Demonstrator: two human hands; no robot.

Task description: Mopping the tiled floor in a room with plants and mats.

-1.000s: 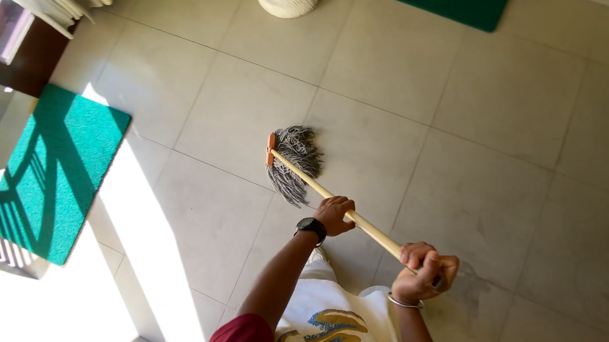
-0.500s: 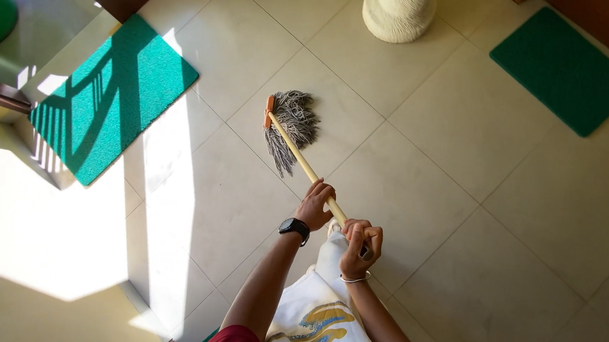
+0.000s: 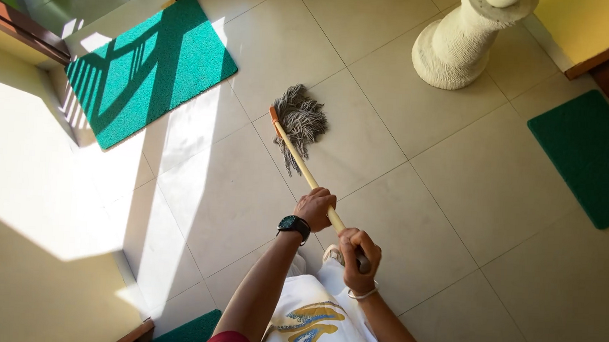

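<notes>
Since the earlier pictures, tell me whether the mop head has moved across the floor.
Cannot tell. The camera swung, so everything shifts in view. The mop head lies on the tiles between the big green mat and the white pedestal, much as before.

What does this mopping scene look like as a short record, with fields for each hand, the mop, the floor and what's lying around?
left hand: wears a dark watch, grips the mop handle lower down
right hand: wears a thin bracelet, grips the handle's top end
mop: grey string head on the tiles, wooden handle
floor: pale square tiles, sunlit patch at left
around: green mat upper left, darker green mat right, pale stone pedestal at top
</notes>
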